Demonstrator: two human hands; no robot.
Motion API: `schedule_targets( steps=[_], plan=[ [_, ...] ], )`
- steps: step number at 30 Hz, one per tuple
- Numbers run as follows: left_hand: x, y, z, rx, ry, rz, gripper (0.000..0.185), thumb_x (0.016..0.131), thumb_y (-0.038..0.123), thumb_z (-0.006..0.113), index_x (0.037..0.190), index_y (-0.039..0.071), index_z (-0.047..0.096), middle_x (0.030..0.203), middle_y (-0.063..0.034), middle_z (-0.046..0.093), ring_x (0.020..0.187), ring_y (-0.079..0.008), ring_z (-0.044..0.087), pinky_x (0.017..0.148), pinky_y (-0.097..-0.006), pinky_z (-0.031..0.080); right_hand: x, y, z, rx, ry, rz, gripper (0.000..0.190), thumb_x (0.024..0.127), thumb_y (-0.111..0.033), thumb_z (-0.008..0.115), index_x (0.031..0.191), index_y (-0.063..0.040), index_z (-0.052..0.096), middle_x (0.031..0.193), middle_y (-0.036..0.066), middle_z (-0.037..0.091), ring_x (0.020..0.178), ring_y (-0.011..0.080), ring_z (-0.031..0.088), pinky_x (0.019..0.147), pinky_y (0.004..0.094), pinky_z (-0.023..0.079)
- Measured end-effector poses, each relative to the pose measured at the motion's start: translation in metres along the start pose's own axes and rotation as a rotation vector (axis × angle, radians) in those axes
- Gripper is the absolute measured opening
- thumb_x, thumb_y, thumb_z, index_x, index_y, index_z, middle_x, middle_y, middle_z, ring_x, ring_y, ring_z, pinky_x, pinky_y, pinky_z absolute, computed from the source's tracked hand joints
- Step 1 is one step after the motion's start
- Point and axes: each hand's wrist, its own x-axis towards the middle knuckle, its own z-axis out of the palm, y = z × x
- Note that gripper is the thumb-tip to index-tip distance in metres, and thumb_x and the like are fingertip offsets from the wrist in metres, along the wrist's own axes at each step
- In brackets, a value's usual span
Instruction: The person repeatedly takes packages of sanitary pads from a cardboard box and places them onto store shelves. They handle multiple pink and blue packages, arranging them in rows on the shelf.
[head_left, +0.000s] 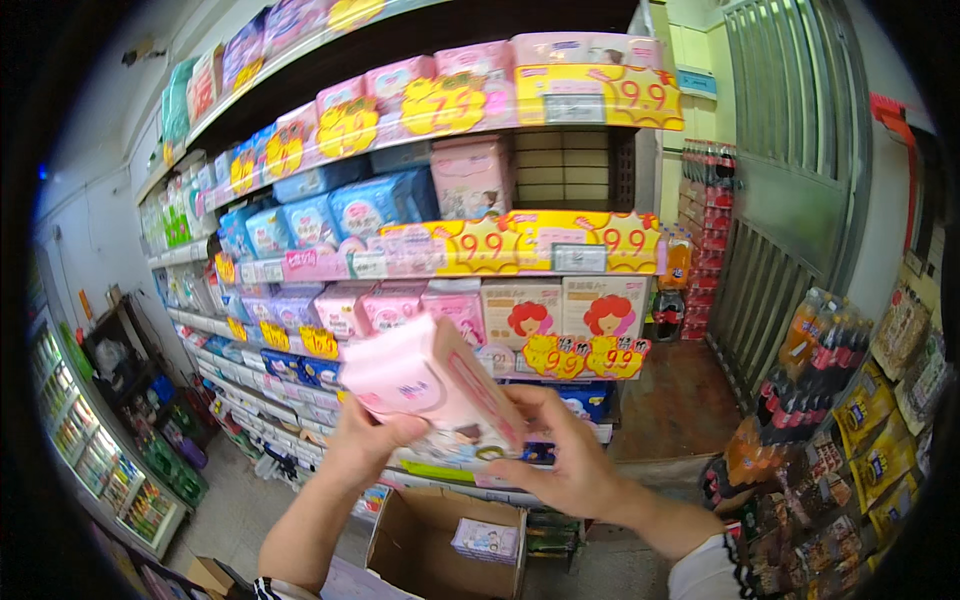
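A pink plastic-wrapped pack (431, 382) is held tilted between both hands in front of the shelves. My left hand (367, 442) grips its lower left side, thumb across the front. My right hand (555, 450) holds its right side, fingers behind and thumb near the lower corner. Below the hands stands an open cardboard box (420, 547) with a small purple-white pack (486, 540) inside. A similar pink pack (471, 176) stands on the shelf above, left of a gap showing the shelf's back panel (562, 169).
Shelves hold blue packs (367, 206), pink packs and cartons (604, 307) behind yellow price signs (626, 244). Bottled drinks (802, 375) and yellow snack bags (870, 420) stand right, near a metal gate (780, 187). A drinks cooler (97, 450) is at left.
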Motion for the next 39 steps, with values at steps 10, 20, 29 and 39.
schedule_targets(
  steps=[10, 20, 29, 39],
  plan=[
    [0.047, 0.094, -0.022, 0.451, 0.231, 0.369, 0.092, 0.074, 0.027, 0.094, 0.146, -0.001, 0.044, 0.135, -0.0095, 0.063, 0.123, -0.0221, 0.061, 0.106, -0.0372, 0.047, 0.119, -0.020, -0.220, -0.514, 0.424, -0.186, 0.028, 0.102, -0.021, 0.061, 0.107, 0.004, 0.072, 0.104, 0.010, 0.075, 0.101, 0.0130, 0.067, 0.089, 0.0297, 0.051],
    [0.075, 0.108, 0.006, 0.630, 0.312, 0.436, 0.091, 0.072, 0.032, 0.095, 0.142, -0.003, 0.050, 0.130, -0.0108, 0.066, 0.119, -0.0217, 0.063, 0.103, -0.0371, 0.049, 0.325, 0.089, -0.265, -0.480, -0.226, 0.432, 0.049, 0.097, -0.045, 0.065, 0.131, -0.010, 0.067, 0.128, 0.003, 0.068, 0.117, 0.0130, 0.064, 0.089, 0.0283, 0.055],
    [0.025, 0.108, -0.019, 0.843, 0.582, 0.483, 0.104, 0.064, 0.052, 0.096, 0.141, 0.000, 0.050, 0.134, -0.0092, 0.057, 0.123, -0.0206, 0.058, 0.106, -0.0379, 0.047, 0.418, 0.171, -0.243, -0.200, -0.414, 0.680, 0.066, 0.097, -0.055, 0.065, 0.130, 0.002, 0.062, 0.123, 0.015, 0.072, 0.103, 0.0198, 0.072, 0.080, 0.0295, 0.058],
    [0.007, 0.080, -0.013, 0.945, 0.736, 0.496, 0.123, 0.049, 0.061, 0.100, 0.139, 0.005, 0.037, 0.123, -0.0052, 0.050, 0.114, -0.0165, 0.057, 0.098, -0.0340, 0.049, 0.443, 0.212, -0.216, 0.015, -0.431, 0.682, 0.048, 0.102, -0.054, 0.050, 0.108, -0.012, 0.072, 0.103, 0.008, 0.074, 0.098, 0.0163, 0.071, 0.076, 0.0287, 0.057]
  ],
)
